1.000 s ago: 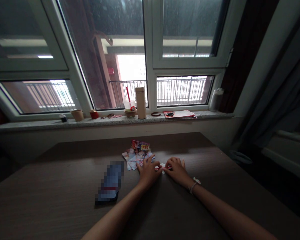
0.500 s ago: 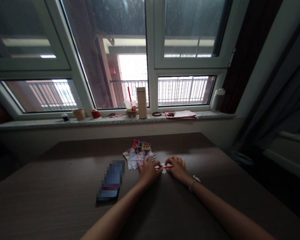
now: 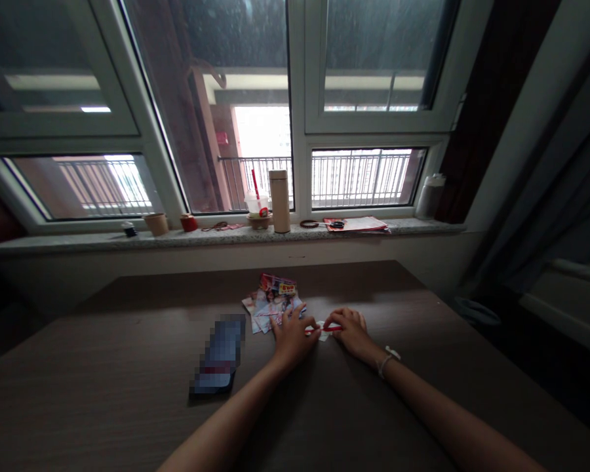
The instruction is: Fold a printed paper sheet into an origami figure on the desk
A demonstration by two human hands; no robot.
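A small piece of white and red paper (image 3: 324, 334) lies on the dark brown table (image 3: 128, 419) between my two hands. My left hand (image 3: 295, 333) pinches its left side with thumb and index finger, the other fingers spread towards the printed sheets. On the right side, my right hand (image 3: 350, 329) grips the red edge between thumb and fingers. Much of the paper is hidden by my fingertips. Fanned colourful printed sheets (image 3: 271, 303) lie just beyond my left hand. A light bracelet circles my right wrist.
A phone-like dark object (image 3: 219, 357), pixelated, lies left of my left forearm. On the windowsill (image 3: 216, 240) stand a beige flask (image 3: 279, 202), a paper cup (image 3: 156, 224), a red roll (image 3: 188, 223), scissors (image 3: 335, 225) on papers, and a grey bottle (image 3: 430, 196).
My right wrist has shifted slightly to the right, and the red edge by its fingers looks a little different. My left hand has hardly moved and keeps its pinch.
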